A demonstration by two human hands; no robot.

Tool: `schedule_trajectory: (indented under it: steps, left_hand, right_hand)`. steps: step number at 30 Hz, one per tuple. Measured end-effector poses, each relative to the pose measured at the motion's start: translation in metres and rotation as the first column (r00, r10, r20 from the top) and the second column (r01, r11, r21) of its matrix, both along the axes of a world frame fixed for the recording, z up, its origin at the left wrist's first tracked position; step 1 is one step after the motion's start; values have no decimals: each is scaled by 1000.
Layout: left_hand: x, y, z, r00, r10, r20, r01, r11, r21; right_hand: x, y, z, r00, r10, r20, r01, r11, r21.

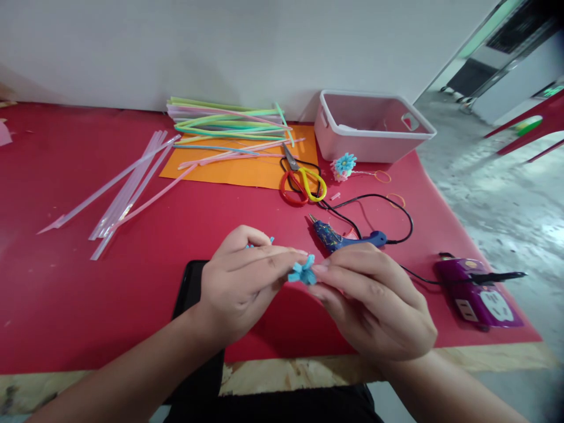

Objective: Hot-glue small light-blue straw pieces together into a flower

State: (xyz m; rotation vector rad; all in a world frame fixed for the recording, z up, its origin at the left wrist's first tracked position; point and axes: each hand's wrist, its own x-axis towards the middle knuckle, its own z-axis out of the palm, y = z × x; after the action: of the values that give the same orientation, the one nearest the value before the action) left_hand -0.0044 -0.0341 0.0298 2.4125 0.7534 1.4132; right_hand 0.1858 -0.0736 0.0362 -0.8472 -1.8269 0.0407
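A small blue flower of folded strips (303,272) is pinched between my two hands above the table's near side. My left hand (247,276) is closed, its fingertips on the flower's left side; a bit more blue shows behind its fingers. With thumb and forefinger, my right hand (374,299) grips the flower's right edge. Just beyond the right hand lies a dark blue glue gun (328,236), its nozzle pointing to the upper left. Scissors with red and yellow handles (304,183) rest farther back. Under my left wrist is a black flat object (194,288), partly covered.
Coloured pipe cleaners (229,123) lie on an orange sheet (264,175) at the back. Clear plastic glue sticks or tubes (127,188) are to the left. A pink bin (374,147), a finished flower piece (343,166) and a purple power socket (478,294) stand right.
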Motion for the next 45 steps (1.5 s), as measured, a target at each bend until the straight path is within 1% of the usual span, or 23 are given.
schedule_trajectory:
  steps: [6,10,14,16,20,22,25,27,30,33,35,36,39,42,43,45]
  left_hand:
    - [-1,1,0,1000,-3,20,3,1000,-3]
    - [-2,1,-2,1000,11,18,-11,999,-31]
    - [-2,2,-1,1000,-11,19,12,999,-40]
    - [-2,3,1,1000,-29,-10,28,996,-79]
    - [-2,6,4,994,-84,-71,73,986,-151]
    - [-1,7,2,994,-90,-58,80,984,-157]
    - [0,8,-1,995,-82,-57,71,981,-179]
    - [1,8,-3,992,-108,-60,95,977,-189]
    - [2,8,-3,987,-153,-41,143,971,-191]
    - [2,8,-3,988,-150,-28,139,959,-246]
    - [1,8,-2,984,-180,11,173,920,-352]
    - [0,9,-1,978,-203,49,205,883,-422]
    - [-1,10,2,950,-249,187,311,731,-607]
    - [-1,10,3,919,-280,278,393,596,-700]
    - [0,10,4,910,-291,296,413,556,-721]
    - [0,10,4,901,-298,315,428,488,-761]
  right_hand:
    - [-2,0,2,999,-33,-41,31,998,-48]
    - [-4,1,4,998,-37,-44,32,994,-104]
    - [-3,3,5,998,-43,-50,36,991,-132]
    - [0,5,6,999,-21,-34,16,988,-154]
    - [6,10,6,998,66,-21,-69,976,-208]
    - [8,11,6,997,64,-41,-72,971,-228]
    - [8,12,4,995,20,-100,-47,961,-274]
    - [6,12,2,989,7,-149,-53,948,-313]
    - [4,11,1,979,17,-205,-89,933,-348]
    - [4,11,0,979,23,-204,-95,932,-350]
    - [7,11,-2,984,22,-178,-80,942,-326]
    - [9,11,-3,984,35,-175,-89,948,-306]
    - [15,13,-4,979,134,-154,-165,963,-215]
    - [18,15,-3,976,211,-45,-214,974,-67]
    - [18,16,-2,976,217,-20,-218,975,-34]
    - [19,16,-1,977,212,2,-212,977,-9]
